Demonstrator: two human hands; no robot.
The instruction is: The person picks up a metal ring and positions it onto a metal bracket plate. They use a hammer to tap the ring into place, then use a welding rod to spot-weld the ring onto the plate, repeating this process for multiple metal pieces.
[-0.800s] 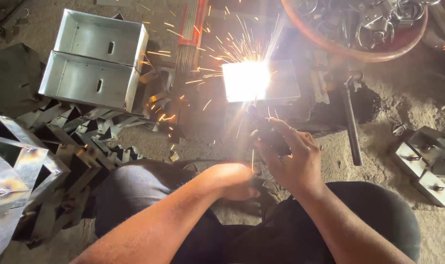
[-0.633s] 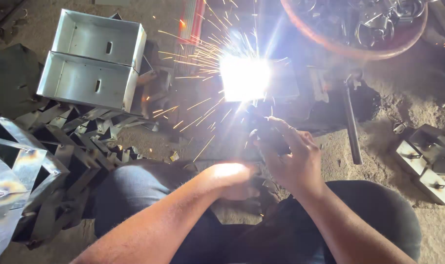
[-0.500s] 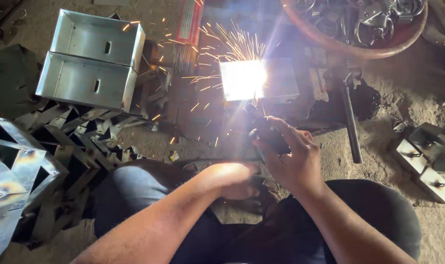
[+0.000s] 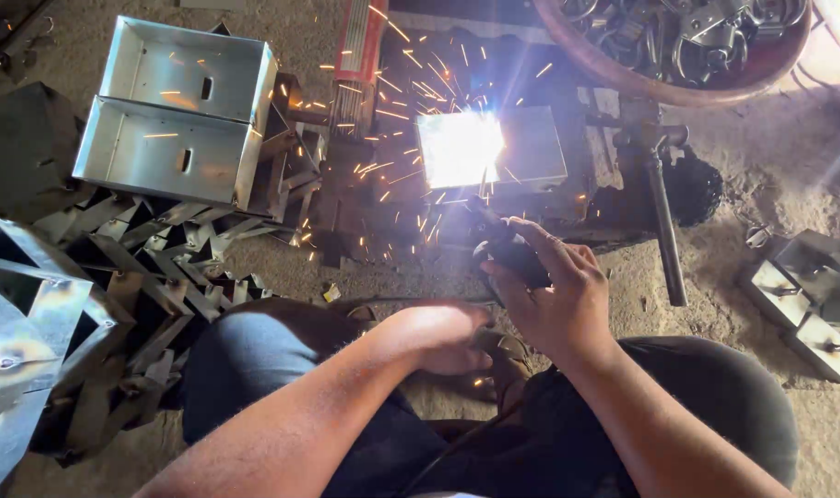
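My right hand [image 4: 554, 290] grips a black welding electrode holder [image 4: 503, 249], its rod pointing up at a grey metal box [image 4: 531, 148] on the floor ahead. A bright white arc [image 4: 459, 148] glares on the box's left part and orange sparks fly out around it. My left hand [image 4: 443, 337] rests low between my knees, fingers curled, just left of the right hand; I cannot see anything in it.
Two open sheet-metal trays [image 4: 176, 111] lie at upper left, with a pile of cut metal strips [image 4: 143, 267] below them. A packet of welding rods [image 4: 355, 65] lies behind the arc. A round basin of metal parts [image 4: 678, 41] stands at upper right, small metal boxes [image 4: 807, 300] at right.
The arc keeps burning and the spark spray shifts from frame to frame. Both hands stay almost where they were.
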